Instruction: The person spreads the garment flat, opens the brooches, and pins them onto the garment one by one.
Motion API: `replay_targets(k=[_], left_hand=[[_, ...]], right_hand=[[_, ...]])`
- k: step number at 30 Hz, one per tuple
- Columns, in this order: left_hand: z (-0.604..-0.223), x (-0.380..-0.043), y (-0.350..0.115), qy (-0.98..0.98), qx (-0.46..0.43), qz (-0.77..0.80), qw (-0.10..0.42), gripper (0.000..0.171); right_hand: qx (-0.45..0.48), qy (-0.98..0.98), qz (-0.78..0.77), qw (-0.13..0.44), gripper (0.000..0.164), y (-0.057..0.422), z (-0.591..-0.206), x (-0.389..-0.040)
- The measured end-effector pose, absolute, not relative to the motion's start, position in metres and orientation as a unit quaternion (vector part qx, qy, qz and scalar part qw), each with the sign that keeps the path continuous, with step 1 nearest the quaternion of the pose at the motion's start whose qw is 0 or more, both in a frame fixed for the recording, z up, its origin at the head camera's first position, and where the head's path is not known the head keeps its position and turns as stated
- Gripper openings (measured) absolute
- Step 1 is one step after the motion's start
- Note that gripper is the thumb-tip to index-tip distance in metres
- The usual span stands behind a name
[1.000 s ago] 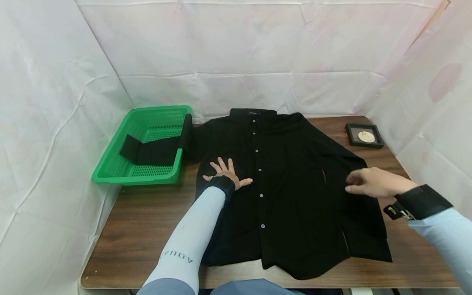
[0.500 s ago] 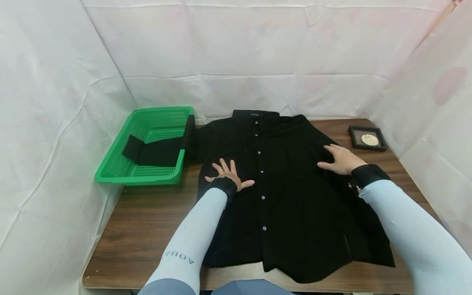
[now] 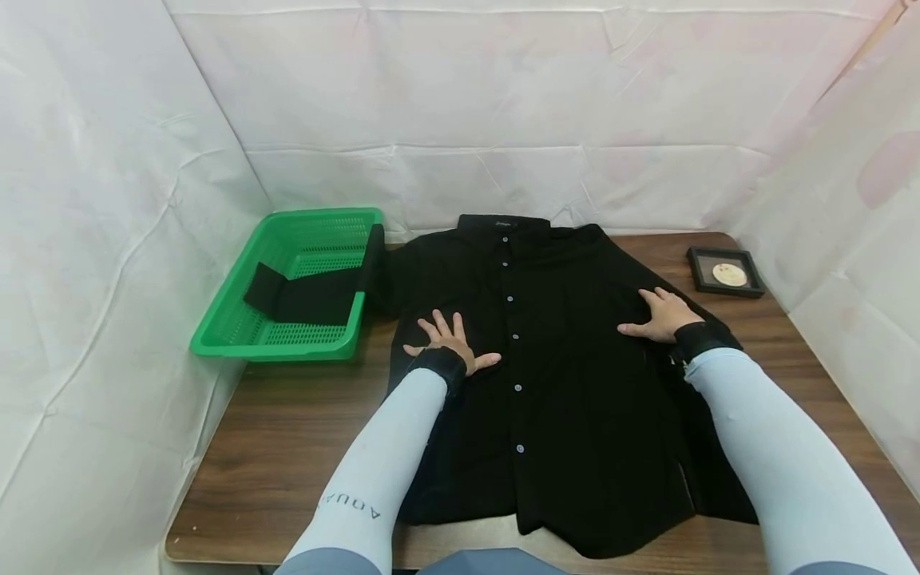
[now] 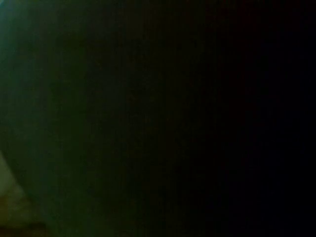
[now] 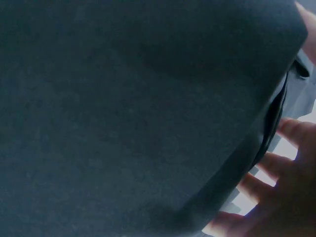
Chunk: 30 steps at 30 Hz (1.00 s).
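A black button-up shirt lies front up with its collar at the far side. My left hand rests on its left half, palm down, fingers spread. On the right half, close to where the sleeve begins, my right hand lies with fingers and thumb apart. Dark cloth fills most of the right wrist view, and several separated fingers show along its edge. The right sleeve is partly hidden under my right forearm. Only darkness shows across nearly all of the left wrist view.
A green plastic basket stands at the left, the shirt's left sleeve lying over its side and inside it. A small black frame with a round pale disc lies at the back right. White sheeting encloses the wooden table.
My right hand has moved in from beyond the right sleeve onto the shirt's upper right side, its fingers spreading. My left hand stays in place on the shirt.
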<state>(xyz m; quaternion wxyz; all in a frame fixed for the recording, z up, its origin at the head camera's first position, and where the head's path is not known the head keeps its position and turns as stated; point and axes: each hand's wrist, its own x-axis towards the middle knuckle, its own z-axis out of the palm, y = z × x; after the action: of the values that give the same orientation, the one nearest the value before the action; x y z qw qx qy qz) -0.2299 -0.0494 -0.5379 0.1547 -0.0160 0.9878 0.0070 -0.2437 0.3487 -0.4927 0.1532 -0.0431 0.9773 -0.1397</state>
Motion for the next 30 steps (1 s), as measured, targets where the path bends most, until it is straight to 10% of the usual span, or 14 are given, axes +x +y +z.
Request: replay_targets(k=[21,30], left_hand=[[-0.510,-0.220,-0.059,0.986,0.011,0.032,0.163,0.121],[-0.499,-0.209,-0.044,0.989,0.115,0.051,0.074,0.102]], right_hand=[[-0.030,0.974,-0.141,0.176,0.120,0.351,-0.490,-0.244],[-0.038,0.977,-0.155,0.142,0.108,0.359,-0.481,-0.245]])
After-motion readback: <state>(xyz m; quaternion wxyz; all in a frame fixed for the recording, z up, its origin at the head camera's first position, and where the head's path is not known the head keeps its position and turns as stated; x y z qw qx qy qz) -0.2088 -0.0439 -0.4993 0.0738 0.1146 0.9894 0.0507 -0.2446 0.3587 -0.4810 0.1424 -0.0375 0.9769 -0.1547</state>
